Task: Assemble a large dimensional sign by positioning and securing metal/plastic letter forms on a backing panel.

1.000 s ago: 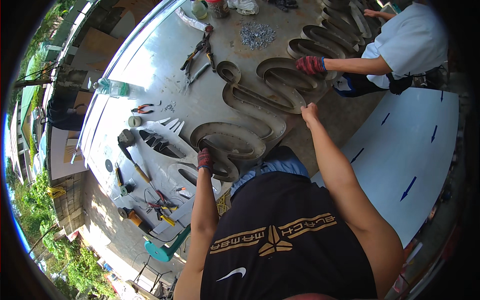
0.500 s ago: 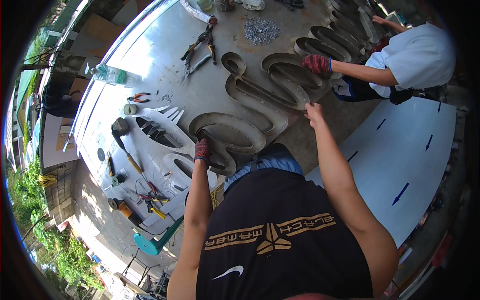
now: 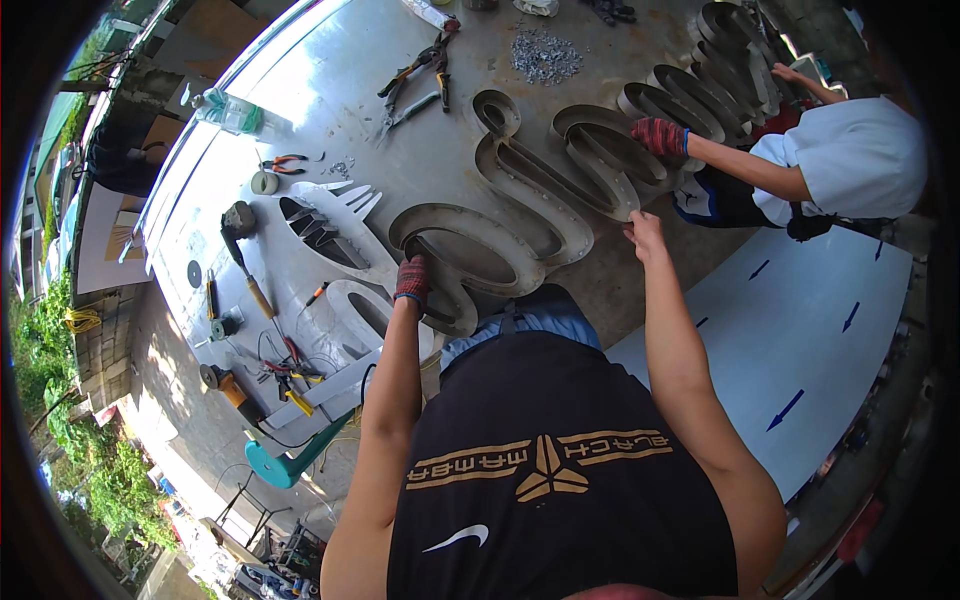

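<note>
A long sheet-metal sign frame of joined, curving script letters (image 3: 470, 215) lies along the near side of the metal table (image 3: 430, 155). My left hand (image 3: 412, 279), in a red and black knitted glove, is closed on the rim of the frame's left end. Bare, my right hand (image 3: 645, 235) pinches the lower tip of a letter near the middle. Another person's red-gloved hand (image 3: 660, 136) rests on the frame farther right, and that person's other hand (image 3: 795, 78) is by its far end.
Long-handled cutters (image 3: 418, 82), orange-handled pliers (image 3: 285, 163), a hammer-like tool (image 3: 242, 250) and metal scraps (image 3: 545, 56) lie on the table. White cut-out shapes (image 3: 365, 215) sit left of the frame. An angle grinder (image 3: 232, 392) and a green stool (image 3: 290, 460) are lower left; a pale panel (image 3: 790, 310) is at right.
The view has turned slightly, shifting most of the scene in the picture. Both my hands keep their hold on the frame, and the other person's gloved hand stays on it.
</note>
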A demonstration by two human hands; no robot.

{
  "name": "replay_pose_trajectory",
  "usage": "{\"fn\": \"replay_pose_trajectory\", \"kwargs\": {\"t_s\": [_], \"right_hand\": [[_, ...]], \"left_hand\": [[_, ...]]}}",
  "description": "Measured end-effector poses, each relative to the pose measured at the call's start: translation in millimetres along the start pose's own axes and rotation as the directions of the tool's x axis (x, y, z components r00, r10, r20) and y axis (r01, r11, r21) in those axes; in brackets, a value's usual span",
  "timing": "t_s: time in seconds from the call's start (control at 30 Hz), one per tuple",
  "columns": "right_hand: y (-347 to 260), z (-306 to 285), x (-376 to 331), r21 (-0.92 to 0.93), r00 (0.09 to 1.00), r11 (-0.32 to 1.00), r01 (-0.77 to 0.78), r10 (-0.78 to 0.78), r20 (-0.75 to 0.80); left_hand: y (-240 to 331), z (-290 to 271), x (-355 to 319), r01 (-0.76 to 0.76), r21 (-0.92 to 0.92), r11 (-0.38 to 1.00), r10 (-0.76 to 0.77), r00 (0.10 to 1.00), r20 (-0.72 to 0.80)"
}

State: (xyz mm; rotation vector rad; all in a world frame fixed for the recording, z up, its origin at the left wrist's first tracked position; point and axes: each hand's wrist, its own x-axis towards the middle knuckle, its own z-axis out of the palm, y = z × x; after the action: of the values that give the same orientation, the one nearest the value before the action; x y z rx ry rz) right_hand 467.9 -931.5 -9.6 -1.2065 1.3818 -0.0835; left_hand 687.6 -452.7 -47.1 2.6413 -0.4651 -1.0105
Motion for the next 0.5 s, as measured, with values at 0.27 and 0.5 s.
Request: {"fn": "replay_pose_trajectory", "kwargs": {"t_s": [0.27, 0.5], "right_hand": [[1.7, -26.8, 15.4, 0.117, 0.996, 0.991, -0.058, 0.049, 0.073], [1.6, -20.6, 16.4, 0.133, 0.989, 0.988, -0.074, 0.056, 0.134]], "left_hand": [[10.4, 9.3, 6.3, -0.223, 0.306, 0.925, 0.253, 0.966, -0.060], [-6.6, 22.9, 12.6, -0.055, 0.047, 0.997, 0.057, 0.998, -0.036]]}}
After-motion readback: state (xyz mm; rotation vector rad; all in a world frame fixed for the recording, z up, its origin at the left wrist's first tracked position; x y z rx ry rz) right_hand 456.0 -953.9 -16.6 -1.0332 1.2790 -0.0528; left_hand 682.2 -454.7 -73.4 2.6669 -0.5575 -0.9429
